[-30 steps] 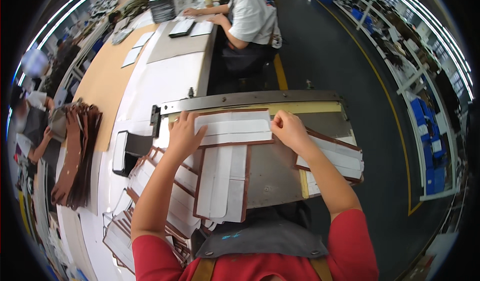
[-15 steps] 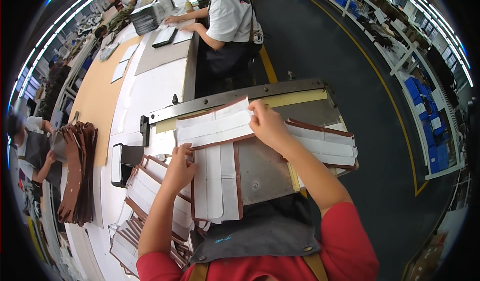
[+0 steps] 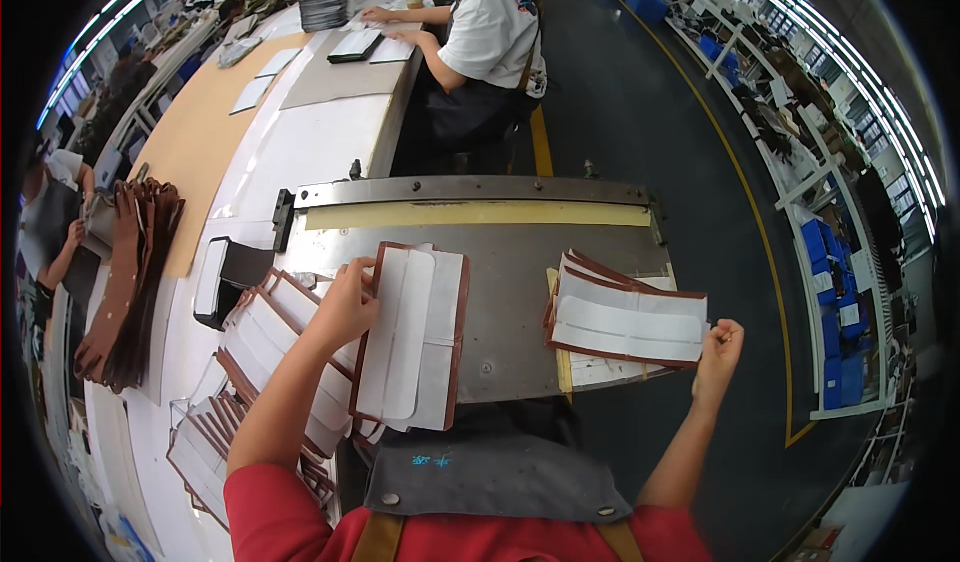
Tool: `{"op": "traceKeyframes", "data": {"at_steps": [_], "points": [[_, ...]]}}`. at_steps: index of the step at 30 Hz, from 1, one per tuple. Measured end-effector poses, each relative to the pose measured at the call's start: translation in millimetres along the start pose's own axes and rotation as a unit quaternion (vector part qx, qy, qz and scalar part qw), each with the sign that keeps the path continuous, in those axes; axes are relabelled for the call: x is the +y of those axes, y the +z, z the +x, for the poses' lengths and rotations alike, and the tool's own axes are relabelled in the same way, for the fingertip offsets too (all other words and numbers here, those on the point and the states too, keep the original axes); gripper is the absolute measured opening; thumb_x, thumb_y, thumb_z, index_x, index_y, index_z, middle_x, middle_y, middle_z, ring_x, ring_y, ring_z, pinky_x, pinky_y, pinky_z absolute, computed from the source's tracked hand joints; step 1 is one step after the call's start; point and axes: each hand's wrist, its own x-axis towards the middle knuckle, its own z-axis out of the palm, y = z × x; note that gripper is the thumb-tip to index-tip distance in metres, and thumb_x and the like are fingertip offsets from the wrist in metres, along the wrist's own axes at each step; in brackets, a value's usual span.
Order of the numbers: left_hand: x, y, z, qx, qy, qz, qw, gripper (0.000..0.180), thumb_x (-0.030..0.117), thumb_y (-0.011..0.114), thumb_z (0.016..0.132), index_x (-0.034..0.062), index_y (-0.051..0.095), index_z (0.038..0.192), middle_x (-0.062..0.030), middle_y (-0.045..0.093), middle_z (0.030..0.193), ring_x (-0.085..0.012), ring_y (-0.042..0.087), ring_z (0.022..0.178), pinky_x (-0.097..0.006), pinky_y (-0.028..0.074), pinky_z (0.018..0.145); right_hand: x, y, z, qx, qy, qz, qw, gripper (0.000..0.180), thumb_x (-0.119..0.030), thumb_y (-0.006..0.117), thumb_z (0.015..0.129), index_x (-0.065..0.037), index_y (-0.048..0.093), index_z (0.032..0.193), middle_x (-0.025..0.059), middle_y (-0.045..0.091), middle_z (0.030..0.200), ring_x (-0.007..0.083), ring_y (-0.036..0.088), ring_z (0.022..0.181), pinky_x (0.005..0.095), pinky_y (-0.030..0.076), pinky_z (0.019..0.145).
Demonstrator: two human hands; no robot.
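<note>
On the metal plate [image 3: 510, 332] in front of me lies a flat white-lined panel with brown edges [image 3: 410, 337], set lengthwise toward me. My left hand [image 3: 348, 307] has its fingers closed on the panel's upper left edge. To the right, a similar white-lined panel [image 3: 632, 324] rests on top of a small pile of such pieces at the plate's right side. My right hand [image 3: 720, 357] pinches the right end of that top panel, fingers curled.
Several more brown-edged panels [image 3: 290, 362] fan out on the white table at my left. A metal bar [image 3: 470, 191] crosses the plate's far side. A black-and-white box-like item [image 3: 228, 280] stands near brown strips [image 3: 130, 282]. A co-worker [image 3: 490, 42] sits ahead; another stands far left.
The panel that both hands held crosswise now lies on the right pile. My right hand has moved right and nearer with it. My left hand has shifted to the lengthwise panel's edge.
</note>
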Motion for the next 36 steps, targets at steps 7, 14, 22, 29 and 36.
{"op": "traceKeyframes", "data": {"at_steps": [7,14,22,29,36], "points": [[24,-18,-13,0.014,0.026,-0.096,0.995,0.038,-0.001,0.054,0.080,-0.0013,0.048,0.118,-0.0085,0.059,0.087,-0.0123,0.055,0.071,-0.025,0.046,0.063,7,28,-10,0.135,0.030,-0.038,0.990,0.018,0.007,0.045,0.085,-0.003,0.044,0.100,0.0021,0.042,0.089,0.0091,0.043,0.080,0.0216,0.039,0.075],[71,-61,6,0.085,0.217,-0.035,0.972,0.027,-0.001,0.049,0.080,-0.0021,0.060,0.105,-0.0128,0.060,0.095,-0.0214,0.057,0.082,-0.029,0.046,0.076,-1,40,-15,0.105,-0.120,-0.287,0.945,0.010,0.003,0.050,0.085,-0.003,0.049,0.093,0.0079,0.047,0.091,0.0187,0.049,0.083,0.0286,0.043,0.076],[53,-13,123,0.045,0.204,0.269,0.940,0.028,0.011,0.055,0.080,0.0096,0.064,0.106,-0.0115,0.055,0.106,-0.0315,0.053,0.100,-0.042,0.041,0.090,-90,166,-3,-0.130,-0.301,-0.230,0.916,0.008,-0.002,0.054,0.084,-0.003,0.056,0.092,0.0123,0.056,0.091,0.0283,0.055,0.090,0.0370,0.044,0.081],[36,-11,54,-0.008,0.131,0.370,0.920,0.041,0.025,0.055,0.087,0.0111,0.050,0.125,-0.0153,0.048,0.123,-0.0346,0.047,0.115,-0.048,0.033,0.100,-65,281,-2,-0.398,-0.371,-0.347,0.764,0.033,-0.015,0.052,0.088,-0.003,0.055,0.118,0.0147,0.051,0.129,0.0309,0.046,0.121,0.0398,0.036,0.102],[-12,-1,39,0.057,0.143,0.396,0.905,0.049,0.038,0.042,0.094,0.0144,0.038,0.137,-0.0166,0.034,0.143,-0.0363,0.030,0.132,-0.052,0.021,0.108,-49,307,-1,-0.426,-0.316,-0.433,0.729,0.043,-0.025,0.050,0.091,-0.004,0.047,0.128,0.0165,0.045,0.135,0.0305,0.041,0.126,0.0403,0.033,0.105]]}}
